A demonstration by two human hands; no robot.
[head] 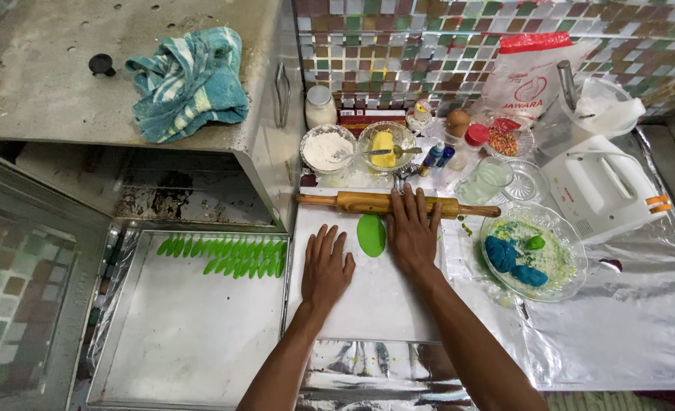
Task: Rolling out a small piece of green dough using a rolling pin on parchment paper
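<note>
A flat oval of green dough (371, 235) lies on the foil-covered counter (642, 327) between my two hands. My left hand (326, 266) rests flat and open on the surface just left of the dough. My right hand (412, 228) lies flat to the dough's right, its fingertips touching a wooden rolling pin (368, 202) that lies crosswise behind the dough. Neither hand grips anything.
A metal baking tray (193, 335) at left holds several green dough leaves (223, 256). A glass bowl (570, 236) with blue and green dough sits at right, beside a white hand mixer (600, 186). Bowls of flour (327, 149) and butter (385, 144) stand behind. A teal towel (189, 80) lies on the oven top.
</note>
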